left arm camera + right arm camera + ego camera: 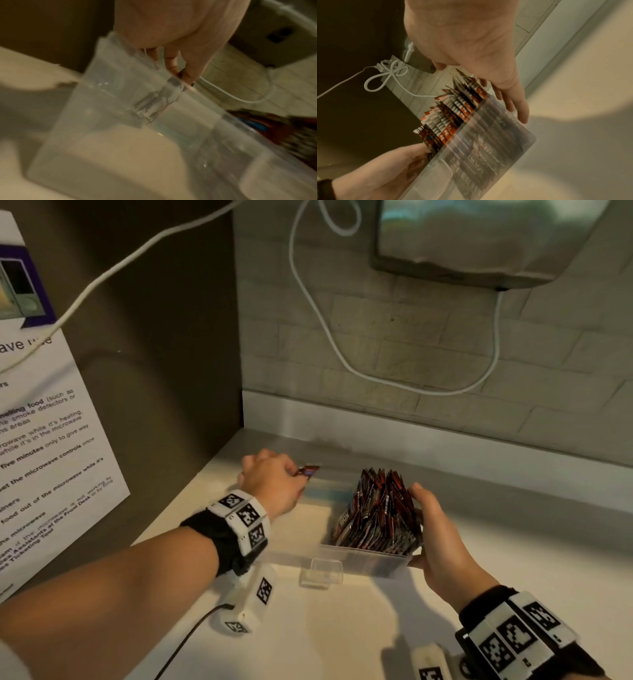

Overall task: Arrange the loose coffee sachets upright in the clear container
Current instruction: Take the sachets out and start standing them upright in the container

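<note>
The clear container (pixel 363 559) sits on the table (pixel 513 559), thin-walled and light, likely to slide, so the right hand (pixel 442 539) braces its right end with straight fingers. The upright sachets (pixel 380 508) fill that end: flat, crinkly, slippery, prone to fanning. Left of the container, the left hand (pixel 274 481) pinches one loose sachet (pixel 308 470) by its edge.
</note>
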{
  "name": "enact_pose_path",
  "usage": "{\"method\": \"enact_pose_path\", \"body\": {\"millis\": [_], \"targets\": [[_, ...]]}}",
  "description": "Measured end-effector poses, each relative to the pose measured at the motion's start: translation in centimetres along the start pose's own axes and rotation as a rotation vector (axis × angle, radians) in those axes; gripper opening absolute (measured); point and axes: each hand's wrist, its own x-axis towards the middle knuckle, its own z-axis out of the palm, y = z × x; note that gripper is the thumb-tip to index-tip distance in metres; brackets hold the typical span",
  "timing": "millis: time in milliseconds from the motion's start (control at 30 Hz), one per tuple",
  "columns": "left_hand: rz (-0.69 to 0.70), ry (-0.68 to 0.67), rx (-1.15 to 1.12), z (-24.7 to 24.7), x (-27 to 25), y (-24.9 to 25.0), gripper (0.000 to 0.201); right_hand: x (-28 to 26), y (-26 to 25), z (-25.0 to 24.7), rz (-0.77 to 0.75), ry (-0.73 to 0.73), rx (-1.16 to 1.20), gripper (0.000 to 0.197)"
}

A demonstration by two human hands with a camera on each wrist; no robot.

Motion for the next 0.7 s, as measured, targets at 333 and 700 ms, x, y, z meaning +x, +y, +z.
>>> {"method": "enact_pose_path", "body": {"millis": [333,700], "targets": [[-0.211,-0.715,-0.797,3.2,-2.7,5.0,0.06,-0.4,-0.5,0.6,-0.003,-0.038,-0.045,0.053],[-0.038,-1.161,-0.867,1.0,-5.1,1.2,0.136,-2.3,-0.3,1.4,-0.03,-0.208,-0.129,0.047]]}}
